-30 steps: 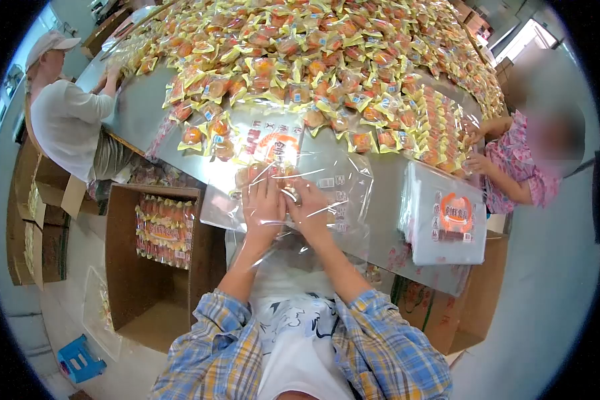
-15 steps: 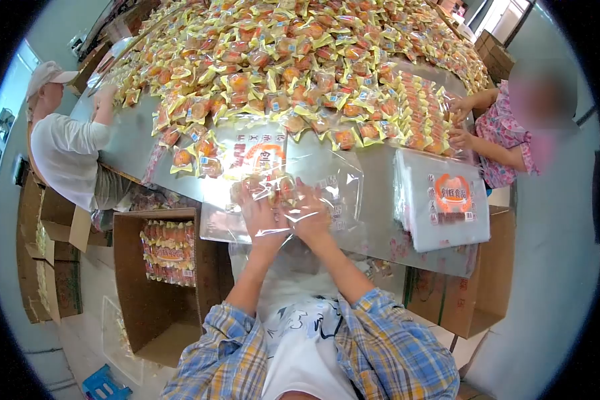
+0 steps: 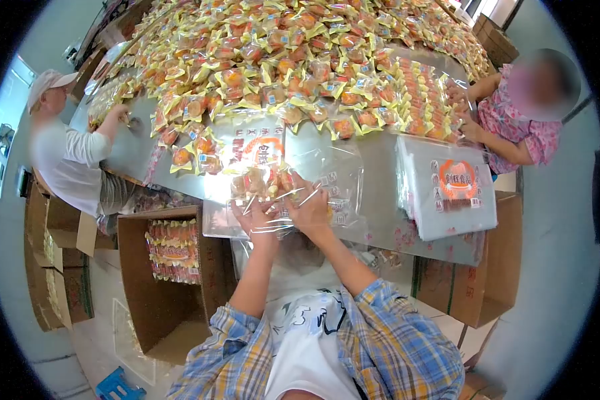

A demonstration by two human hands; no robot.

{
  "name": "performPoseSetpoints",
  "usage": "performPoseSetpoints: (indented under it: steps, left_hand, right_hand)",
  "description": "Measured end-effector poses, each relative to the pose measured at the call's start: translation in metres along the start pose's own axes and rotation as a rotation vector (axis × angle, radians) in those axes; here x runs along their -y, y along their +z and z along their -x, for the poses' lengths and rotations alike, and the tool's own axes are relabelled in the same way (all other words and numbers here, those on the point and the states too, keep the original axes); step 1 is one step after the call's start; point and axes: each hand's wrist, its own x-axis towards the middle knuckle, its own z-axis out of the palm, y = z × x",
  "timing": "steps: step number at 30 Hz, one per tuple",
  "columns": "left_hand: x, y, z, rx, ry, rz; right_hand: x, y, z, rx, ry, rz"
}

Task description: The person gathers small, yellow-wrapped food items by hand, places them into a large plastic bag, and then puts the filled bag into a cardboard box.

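Observation:
Several individually wrapped cakes sit together under clear film at the table's near edge. My left hand lies just below them, fingers spread, their tips at the near side of the cakes. At the right end of the group, my right hand has its fingers stretched along the cakes. Shiny film of a clear printed bag spreads around both hands and off to the right; glare hides exactly how it lies over the fingers. Beneath and beyond the cakes is more clear plastic with red lettering.
A heap of wrapped cakes covers the far table. Flat printed bags are stacked at right, near rows of cakes. A carton holding a filled pack stands below left. Co-workers are at both sides.
My fingers have drawn back slightly from over the cakes, which now show more clearly. The left co-worker's hand has moved right and holds something small. The view has shifted slightly.

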Motion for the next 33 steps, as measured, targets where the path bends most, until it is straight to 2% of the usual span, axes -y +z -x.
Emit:
performPoseSetpoints:
  steps: [3,7,8,11,12,14,16,19,22,25,26,29,31,33]
  left_hand:
    - [-0.011,-0.003,-0.019,0.038,-0.148,0.000]
    - [-0.017,-0.002,-0.024,-0.018,-0.209,0.265]
    - [-0.002,-0.010,-0.039,-0.042,-0.143,0.233]
    - [-0.017,0.008,-0.025,-0.143,-0.081,0.149]
    - [-0.006,-0.010,-0.042,-0.045,-0.101,0.177]
    - [0.017,-0.036,-0.074,-0.022,-0.142,0.213]
    - [-0.001,-0.010,-0.047,-0.100,-0.044,0.163]
    - [0.004,-0.007,-0.050,-0.097,0.012,0.204]
    - [0.015,-0.010,-0.054,-0.065,0.105,0.138]
    - [0.027,-0.018,-0.067,-0.065,0.155,-0.040]
    - [0.031,-0.022,-0.072,-0.073,0.164,-0.117]
    - [0.015,-0.009,-0.040,-0.029,0.181,-0.118]
    - [0.026,-0.017,-0.026,0.075,0.233,-0.122]
    - [0.052,-0.051,-0.036,0.257,0.245,-0.018]
  right_hand:
    - [-0.001,-0.008,0.002,0.035,-0.077,0.019]
    - [-0.005,-0.008,0.001,-0.027,-0.123,-0.058]
    - [-0.005,-0.009,0.001,0.013,-0.098,-0.080]
    - [-0.004,-0.007,-0.003,-0.071,-0.154,-0.048]
    - [-0.005,-0.008,-0.003,-0.053,-0.132,-0.075]
    - [-0.005,-0.008,0.001,-0.012,-0.082,-0.130]
    - [-0.008,-0.006,0.002,-0.023,-0.075,-0.187]
    - [-0.008,-0.002,-0.001,-0.062,0.038,-0.321]
    - [0.005,-0.023,-0.006,-0.024,0.092,-0.273]
    - [-0.009,-0.006,-0.004,-0.156,-0.087,-0.177]
    - [-0.011,-0.005,-0.003,-0.125,-0.084,-0.130]
    - [-0.011,-0.008,0.000,-0.057,-0.060,-0.050]
    - [-0.011,-0.003,-0.001,-0.054,-0.027,-0.081]
    - [-0.009,-0.007,0.002,0.103,0.029,0.009]
